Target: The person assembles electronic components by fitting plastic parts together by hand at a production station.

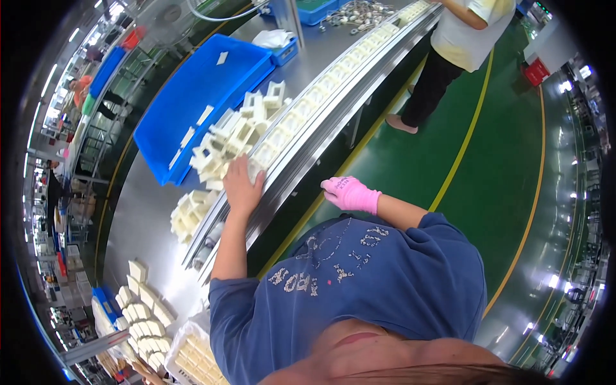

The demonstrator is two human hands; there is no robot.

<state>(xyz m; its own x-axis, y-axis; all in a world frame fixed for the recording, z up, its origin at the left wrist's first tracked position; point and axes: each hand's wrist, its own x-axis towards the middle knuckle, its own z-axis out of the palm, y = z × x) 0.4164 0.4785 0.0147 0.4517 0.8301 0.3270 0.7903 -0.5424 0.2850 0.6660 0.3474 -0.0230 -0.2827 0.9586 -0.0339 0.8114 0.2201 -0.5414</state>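
Note:
My bare left hand (242,187) reaches over the near part of a metal rail (307,149), its fingers stretched forward and thumb apart. Its fingertips are beside the white plastic housings (292,122) lined up along that rail. They seem to touch the nearest one, but whether they grip it I cannot tell. Left of the hand lies a loose heap of cream-white plastic frames (240,131). My right hand (351,194), in a pink glove, hangs in front of my body, right of the rail. Its fingers are curled closed; what they hold, if anything, is hidden.
A large blue bin (163,109) with a few white pieces stands beyond the heap on the metal table (131,215). More cream parts (144,308) lie at lower left, near a white crate (192,350). A person (452,48) stands at the rail's far end.

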